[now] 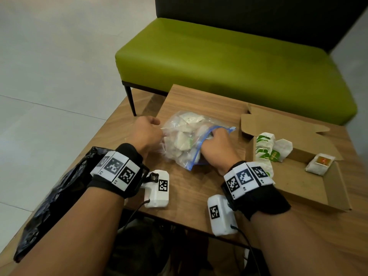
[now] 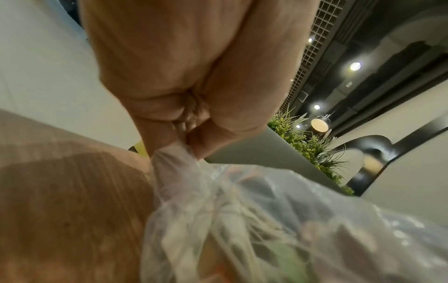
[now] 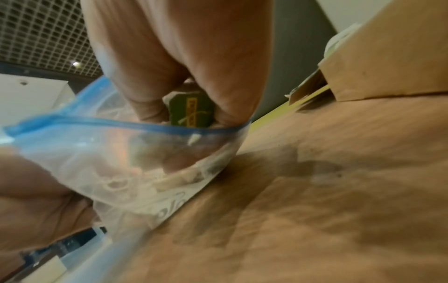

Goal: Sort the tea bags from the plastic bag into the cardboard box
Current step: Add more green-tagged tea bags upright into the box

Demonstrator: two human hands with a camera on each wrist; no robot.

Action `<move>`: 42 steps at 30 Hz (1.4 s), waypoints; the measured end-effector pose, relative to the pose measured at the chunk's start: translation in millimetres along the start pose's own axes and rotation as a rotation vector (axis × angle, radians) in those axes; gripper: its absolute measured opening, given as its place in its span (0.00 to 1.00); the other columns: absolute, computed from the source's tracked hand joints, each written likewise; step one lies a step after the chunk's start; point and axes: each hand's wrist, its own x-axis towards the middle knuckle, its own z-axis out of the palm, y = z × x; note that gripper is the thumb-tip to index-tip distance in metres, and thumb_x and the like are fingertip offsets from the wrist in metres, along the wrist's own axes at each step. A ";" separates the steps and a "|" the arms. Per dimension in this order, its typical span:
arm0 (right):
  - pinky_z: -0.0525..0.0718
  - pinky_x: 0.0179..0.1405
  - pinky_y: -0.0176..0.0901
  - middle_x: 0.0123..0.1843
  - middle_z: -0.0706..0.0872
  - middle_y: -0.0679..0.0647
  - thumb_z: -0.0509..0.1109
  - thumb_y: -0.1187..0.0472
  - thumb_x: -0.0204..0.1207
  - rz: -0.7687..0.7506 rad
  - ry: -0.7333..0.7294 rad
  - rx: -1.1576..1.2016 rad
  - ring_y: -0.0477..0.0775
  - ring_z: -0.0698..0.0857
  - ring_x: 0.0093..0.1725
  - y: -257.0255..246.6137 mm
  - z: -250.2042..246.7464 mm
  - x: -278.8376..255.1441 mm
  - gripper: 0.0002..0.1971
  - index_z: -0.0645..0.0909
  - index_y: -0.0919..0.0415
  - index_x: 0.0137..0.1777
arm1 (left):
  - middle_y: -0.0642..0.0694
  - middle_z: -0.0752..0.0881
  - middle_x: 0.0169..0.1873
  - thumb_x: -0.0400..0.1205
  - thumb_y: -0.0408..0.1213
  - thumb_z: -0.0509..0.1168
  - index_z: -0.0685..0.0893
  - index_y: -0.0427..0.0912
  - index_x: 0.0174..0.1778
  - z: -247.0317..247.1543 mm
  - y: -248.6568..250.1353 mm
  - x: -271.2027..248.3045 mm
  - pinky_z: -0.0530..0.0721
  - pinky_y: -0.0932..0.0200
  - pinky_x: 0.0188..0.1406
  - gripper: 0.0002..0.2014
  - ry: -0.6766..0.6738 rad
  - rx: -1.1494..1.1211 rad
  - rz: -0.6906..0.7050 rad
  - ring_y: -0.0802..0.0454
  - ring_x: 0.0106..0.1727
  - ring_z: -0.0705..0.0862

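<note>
A clear plastic bag (image 1: 185, 136) with a blue zip rim lies on the wooden table (image 1: 189, 190), full of white tea bags. My left hand (image 1: 148, 129) pinches the bag's bunched left corner (image 2: 174, 159). My right hand (image 1: 216, 142) reaches into the bag's mouth, fingers curled round a tea bag with a green tag (image 3: 190, 112). The open cardboard box (image 1: 310, 186) lies to the right. It holds a row of green-tagged tea bags (image 1: 264, 144) at its left end and one orange-tagged tea bag (image 1: 320, 163) further right.
A black plastic sheet (image 1: 53, 198) lies at the table's left edge. A green bench (image 1: 229, 62) stands behind the table. The box wall (image 3: 392, 63) rises close to the right of the bag.
</note>
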 end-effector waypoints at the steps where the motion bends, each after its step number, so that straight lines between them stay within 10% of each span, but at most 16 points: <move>1: 0.90 0.57 0.63 0.52 0.90 0.54 0.73 0.64 0.76 0.026 0.030 0.043 0.61 0.89 0.54 3.5 0.8 2.3 0.08 0.78 0.51 0.40 | 0.41 0.88 0.50 0.82 0.27 0.65 0.77 0.41 0.67 0.5 0.2 -0.2 0.90 0.48 0.42 0.17 0.016 0.029 0.013 0.44 0.45 0.89; 5: 0.92 0.47 0.66 0.49 0.92 0.55 0.74 0.62 0.72 0.082 0.034 0.149 0.60 0.91 0.49 5.9 1.4 8.7 0.06 0.85 0.53 0.48 | 0.50 0.86 0.50 0.79 0.36 0.70 0.75 0.47 0.71 -1.3 6.8 -4.0 0.87 0.44 0.59 0.24 0.021 0.277 0.111 0.45 0.53 0.87; 10: 0.91 0.47 0.63 0.48 0.90 0.56 0.71 0.68 0.67 -0.094 -0.212 -0.174 0.59 0.90 0.48 11.7 0.5 9.7 0.16 0.84 0.52 0.54 | 0.44 0.85 0.59 0.76 0.38 0.72 0.68 0.49 0.78 3.4 9.4 -10.8 0.89 0.44 0.55 0.34 -0.121 0.413 0.091 0.42 0.53 0.88; 15: 0.86 0.58 0.59 0.51 0.89 0.59 0.78 0.63 0.74 -0.277 -0.404 -0.656 0.60 0.87 0.53 -1.7 1.7 -2.6 0.08 0.85 0.62 0.50 | 0.41 0.88 0.48 0.79 0.33 0.71 0.76 0.49 0.64 10.1 10.7 -10.7 0.92 0.40 0.44 0.19 -0.181 0.327 0.030 0.42 0.42 0.91; 20: 0.87 0.52 0.55 0.43 0.88 0.55 0.74 0.61 0.75 -0.314 -0.281 -0.713 0.58 0.87 0.48 8.5 10.4 0.5 0.02 0.85 0.59 0.42 | 0.40 0.88 0.46 0.80 0.30 0.69 0.81 0.49 0.54 12.3 5.3 -6.5 0.92 0.40 0.44 0.10 -0.120 0.315 0.061 0.41 0.41 0.91; 26: 0.93 0.42 0.59 0.46 0.91 0.54 0.74 0.56 0.69 -0.069 -0.016 0.018 0.58 0.92 0.45 10.5 -11.7 -6.5 0.09 0.85 0.54 0.49 | 0.40 0.87 0.44 0.81 0.29 0.66 0.80 0.50 0.40 12.0 0.8 0.6 0.91 0.39 0.47 0.10 -0.014 0.305 0.093 0.37 0.46 0.89; 32: 0.86 0.27 0.41 0.41 0.86 0.58 0.69 0.69 0.77 -0.007 0.141 0.446 0.52 0.91 0.37 -7.7 -47.4 -18.3 0.07 0.79 0.58 0.42 | 0.44 0.87 0.43 0.79 0.33 0.69 0.79 0.50 0.39 13.1 4.3 -1.9 0.90 0.44 0.51 0.08 0.044 0.411 0.113 0.42 0.46 0.88; 38: 0.83 0.23 0.37 0.39 0.81 0.57 0.66 0.70 0.80 -0.021 0.144 0.750 0.49 0.88 0.31 -27.0 -69.2 -25.3 0.05 0.79 0.60 0.50 | 0.40 0.77 0.68 0.76 0.34 0.66 0.76 0.43 0.72 20.0 21.1 -16.9 0.77 0.47 0.62 0.25 0.199 0.575 0.295 0.41 0.66 0.78; 42: 0.82 0.23 0.36 0.39 0.81 0.58 0.66 0.71 0.79 -0.019 0.109 0.810 0.48 0.87 0.31 -31.2 -77.6 -28.2 0.06 0.80 0.64 0.53 | 0.42 0.74 0.67 0.78 0.38 0.65 0.79 0.46 0.68 39.5 44.4 -37.4 0.72 0.47 0.64 0.20 0.370 0.554 0.573 0.42 0.68 0.72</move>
